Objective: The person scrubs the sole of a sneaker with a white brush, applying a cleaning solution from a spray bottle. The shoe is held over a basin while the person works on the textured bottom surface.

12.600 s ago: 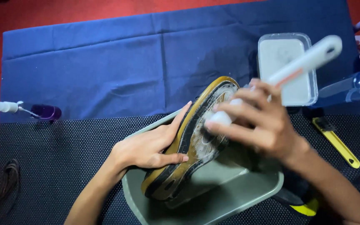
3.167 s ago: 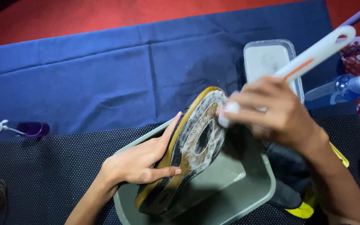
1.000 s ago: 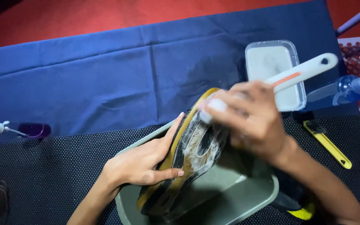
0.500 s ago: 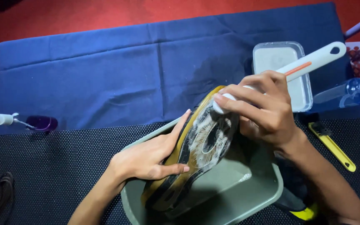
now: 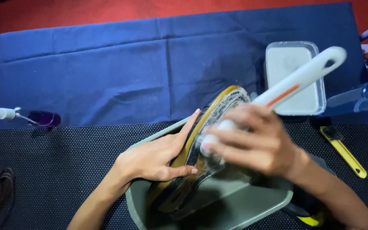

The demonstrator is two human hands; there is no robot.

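1. Right now the shoe (image 5: 201, 145) sits on edge w/ its sole facing up and to the right, heel end down inside the grey basin (image 5: 252, 208), toe end sticking up past the basin's far rim.
2. Left hand (image 5: 158, 157) is flat against the shoe's side: fingers stretched along the tan edge, thumb tucked under, bracing it rather than wrapping round it.
3. Right hand (image 5: 256, 142) is blurred; fingers curled tight round the lower part of a white brush (image 5: 294, 83) w/ an orange stripe. The handle slants up-right, its looped end over the plastic tub (image 5: 294, 76). Brush head is at the sole, mostly hidden by the fingers.
4. Sole looks wet and foamy near the toe.
5. The tub, clear w/ pale contents, stands on the blue cloth (image 5: 128, 72) just beyond the basin.
6. A blue spray bottle (image 5: 358, 98) lies right of the tub; a small yellow-handled brush (image 5: 343, 151) lies on the black dotted mat (image 5: 56, 166) nearby.
7. Far left: a small bottle w/ purple liquid (image 5: 22, 117) lies on its side at the cloth/mat edge, well apart from both hands.
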